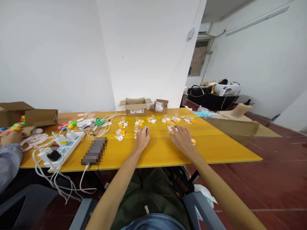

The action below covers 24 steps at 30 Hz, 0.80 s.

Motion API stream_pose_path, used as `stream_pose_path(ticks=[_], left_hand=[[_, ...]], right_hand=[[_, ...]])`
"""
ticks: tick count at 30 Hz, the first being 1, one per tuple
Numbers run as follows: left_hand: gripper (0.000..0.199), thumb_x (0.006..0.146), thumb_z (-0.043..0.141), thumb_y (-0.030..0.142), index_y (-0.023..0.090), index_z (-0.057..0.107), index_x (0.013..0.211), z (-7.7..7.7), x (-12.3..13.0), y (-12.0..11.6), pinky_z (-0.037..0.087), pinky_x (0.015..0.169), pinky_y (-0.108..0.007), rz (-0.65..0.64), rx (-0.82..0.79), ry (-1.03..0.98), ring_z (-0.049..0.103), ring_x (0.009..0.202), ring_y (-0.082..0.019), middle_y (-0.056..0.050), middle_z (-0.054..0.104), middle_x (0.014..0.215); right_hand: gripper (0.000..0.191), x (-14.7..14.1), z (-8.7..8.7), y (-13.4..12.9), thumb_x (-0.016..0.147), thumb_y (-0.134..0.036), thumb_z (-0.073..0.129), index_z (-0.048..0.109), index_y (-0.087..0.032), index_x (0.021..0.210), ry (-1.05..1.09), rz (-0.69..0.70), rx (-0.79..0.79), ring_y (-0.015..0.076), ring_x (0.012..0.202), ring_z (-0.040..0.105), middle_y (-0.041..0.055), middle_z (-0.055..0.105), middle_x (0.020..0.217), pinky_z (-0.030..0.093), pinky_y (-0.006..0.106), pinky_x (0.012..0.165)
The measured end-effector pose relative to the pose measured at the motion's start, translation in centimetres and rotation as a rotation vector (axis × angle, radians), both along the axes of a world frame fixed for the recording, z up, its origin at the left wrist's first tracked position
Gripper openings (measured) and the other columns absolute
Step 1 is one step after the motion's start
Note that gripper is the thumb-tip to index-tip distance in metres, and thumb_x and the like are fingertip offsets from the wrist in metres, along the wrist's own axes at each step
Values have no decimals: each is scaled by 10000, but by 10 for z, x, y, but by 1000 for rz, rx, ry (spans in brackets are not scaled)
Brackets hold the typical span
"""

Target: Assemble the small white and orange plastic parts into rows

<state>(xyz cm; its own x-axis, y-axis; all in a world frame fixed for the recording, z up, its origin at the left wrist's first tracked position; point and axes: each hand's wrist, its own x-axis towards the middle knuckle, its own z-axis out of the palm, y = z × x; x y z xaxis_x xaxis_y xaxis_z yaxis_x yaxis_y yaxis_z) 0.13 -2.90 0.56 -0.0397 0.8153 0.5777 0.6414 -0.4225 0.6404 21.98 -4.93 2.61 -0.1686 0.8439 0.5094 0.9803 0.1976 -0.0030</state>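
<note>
My left hand [143, 138] rests on the yellow tabletop with its fingers curled in. What they hold, if anything, is hidden. Just left of it stands a small clear plastic cup [136, 128] among white bits. My right hand [181, 137] reaches over the table, palm down, fingers stretched out and somewhat apart. Small white plastic pieces [170, 128] lie at its fingertips, partly covered. An orange-and-white round part [193, 141] sits right beside this hand. Farther back are several small groups of clear cups, white gears and orange rings [177, 121].
Two cardboard boxes, one open [136, 107] and one smaller [160, 106], stand against the wall. At left are a phone [94, 151], a power strip [69, 150] with tangled cables, a green circuit board [99, 121] and coloured balls. Another person's hand [11, 137] is at far left.
</note>
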Motion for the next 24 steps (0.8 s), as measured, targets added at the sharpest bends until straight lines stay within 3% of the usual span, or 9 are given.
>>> stream_pose_path(ticks=[7,15,24], left_hand=[[196,953,473,233,236,668,939,5,0,-5,460,785,-293,8,-51,37,636,782,-187,-21,688,806],[215,960,452,204,231,665,938,9,1,-7,463,776,-299,-7,-93,156,654,824,-203,-38,708,845],[222,956,469,154,228,676,928,-3,4,-8,491,880,-330,-226,-38,510,634,973,-219,-68,690,969]], right_hand=[[252,34,-24,-13,1002,-240,436,669,-193,1087,-164,-55,81,247,874,645,156,691,1046,426,331,749],[256,34,-21,-6,1007,-237,437,663,-197,1121,-211,61,91,232,842,673,148,699,1077,449,313,743],[289,40,-21,3,1015,-320,439,636,-212,1198,-197,168,79,258,874,698,146,709,1125,469,325,749]])
